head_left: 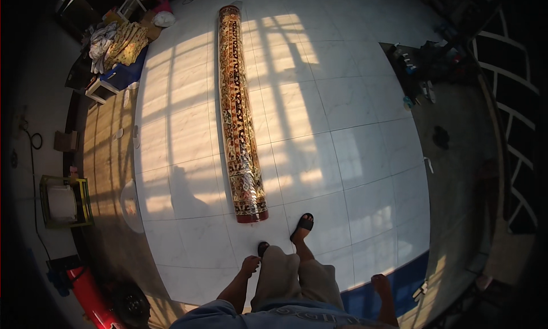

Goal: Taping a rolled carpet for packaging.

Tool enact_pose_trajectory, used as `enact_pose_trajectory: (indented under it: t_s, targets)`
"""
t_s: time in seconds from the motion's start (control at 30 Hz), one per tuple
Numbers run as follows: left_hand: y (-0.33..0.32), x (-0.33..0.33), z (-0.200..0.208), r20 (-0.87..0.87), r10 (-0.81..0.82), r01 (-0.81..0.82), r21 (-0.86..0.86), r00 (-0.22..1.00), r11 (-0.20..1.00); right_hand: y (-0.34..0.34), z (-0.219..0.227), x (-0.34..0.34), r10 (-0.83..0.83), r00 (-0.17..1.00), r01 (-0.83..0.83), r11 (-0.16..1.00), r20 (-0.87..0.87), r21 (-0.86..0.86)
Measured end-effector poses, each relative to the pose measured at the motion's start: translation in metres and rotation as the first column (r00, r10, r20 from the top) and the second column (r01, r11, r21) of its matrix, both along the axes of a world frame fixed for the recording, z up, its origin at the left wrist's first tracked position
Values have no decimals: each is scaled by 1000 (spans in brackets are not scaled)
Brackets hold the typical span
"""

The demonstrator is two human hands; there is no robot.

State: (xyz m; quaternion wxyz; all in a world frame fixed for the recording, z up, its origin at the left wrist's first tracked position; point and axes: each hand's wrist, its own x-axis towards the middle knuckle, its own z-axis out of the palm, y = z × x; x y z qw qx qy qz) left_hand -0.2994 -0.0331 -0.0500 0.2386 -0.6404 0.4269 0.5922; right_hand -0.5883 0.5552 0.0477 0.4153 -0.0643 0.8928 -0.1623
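A long rolled-up rug (235,106) with a red, black and cream pattern lies on the white tiled floor (365,157). It looks wrapped in clear shiny plastic. Its near end is just ahead of my feet, which are in dark sandals. My left hand (250,265) hangs beside my left thigh, fingers curled in, with nothing visible in it. Out to the right, my right hand (379,283) is held closed and away from my body. Neither hand touches the rug.
Left of the tiles stand a blue bin (123,75) heaped with cloth (127,43), a yellow-green frame stand (65,200) and a red machine with a black wheel (130,303). A blue mat (365,303) lies behind me at right. Dark clutter (439,60) lines the right side.
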Motion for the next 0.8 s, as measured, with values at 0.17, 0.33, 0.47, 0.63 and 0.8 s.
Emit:
enact_pose_trajectory:
  t_s: [0.17, 0.33, 0.47, 0.63, 0.8]
  targets:
    - [-19, -102, 11, -211, 41, -36, 28, 977, 999, -194, 39, -234, 37, 978, -64, 990, -203, -124]
    - [-31, -120, 3, -163, 434, -437, 22, 886, 899, -431, 63, -337, 395, 911, -413, 873, -119, -259]
    - [-18, -121, -13, -89, 704, -705, 20, 705, 708, -576, 36, -365, 618, 779, -608, 705, -104, -365]
    - [-15, -161, -51, 100, 809, -814, 24, 579, 580, -698, -29, -384, 877, 479, -847, 453, -30, -279]
    - [-84, -236, -137, -48, 317, -304, -450, 947, 840, -822, -106, -415, 990, 138, -983, 133, -31, -123]
